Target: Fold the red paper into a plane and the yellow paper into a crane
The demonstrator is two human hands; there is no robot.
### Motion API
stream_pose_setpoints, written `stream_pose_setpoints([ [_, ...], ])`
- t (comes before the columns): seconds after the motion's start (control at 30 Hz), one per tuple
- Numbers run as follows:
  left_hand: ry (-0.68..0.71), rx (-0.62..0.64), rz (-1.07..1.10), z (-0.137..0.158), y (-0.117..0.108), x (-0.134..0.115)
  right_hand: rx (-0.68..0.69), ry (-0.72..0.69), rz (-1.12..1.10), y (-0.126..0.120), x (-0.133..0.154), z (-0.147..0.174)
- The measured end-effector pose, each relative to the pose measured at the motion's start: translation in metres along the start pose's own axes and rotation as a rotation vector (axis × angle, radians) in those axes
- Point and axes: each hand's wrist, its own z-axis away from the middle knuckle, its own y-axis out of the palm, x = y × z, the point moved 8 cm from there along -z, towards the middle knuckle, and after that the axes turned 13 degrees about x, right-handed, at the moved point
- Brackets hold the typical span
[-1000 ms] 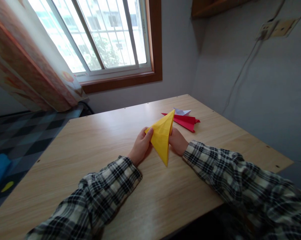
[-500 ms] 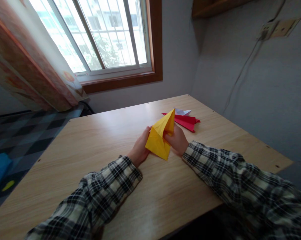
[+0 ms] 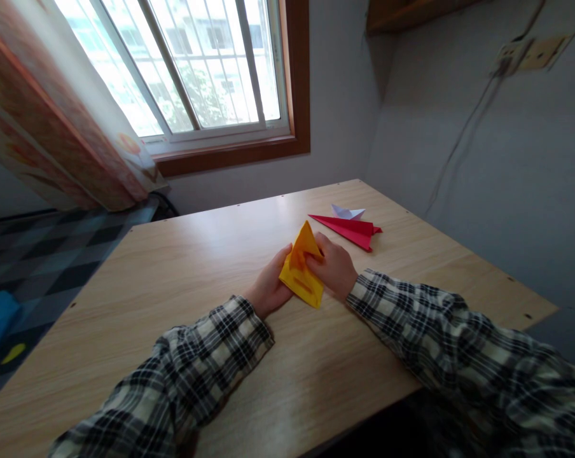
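Head view: holding one yellow paper (image 3: 297, 272) over one table (image 3: 211, 254). Supporting left edge with half-curled left hand (image 3: 271, 283), likely for steadiness; pinching right flap with nearly closed right hand (image 3: 334, 264), likely to control the fold. Also counting one red plane (image 3: 350, 231), one white boat (image 3: 347, 212) just behind, presumably set aside.
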Motion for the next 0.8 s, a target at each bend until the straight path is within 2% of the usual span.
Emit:
stream_pose_setpoints([
  [0.23, -0.055, -0.087, 0.082, 0.004, -0.009, 0.003, -0.054, 0.043, -0.060, -0.005, -0.006, 0.000],
  [0.33, -0.064, -0.085, 0.099, 0.003, -0.009, 0.002, -0.048, 0.049, -0.083, -0.004, -0.007, 0.001],
  [0.6, -0.060, 0.006, -0.014, 0.004, -0.001, -0.004, 0.003, -0.126, -0.164, -0.001, 0.007, 0.005],
  [0.8, -0.054, -0.032, -0.014, 0.007, -0.003, -0.005, 0.018, -0.191, -0.166, -0.001, 0.008, 0.005],
])
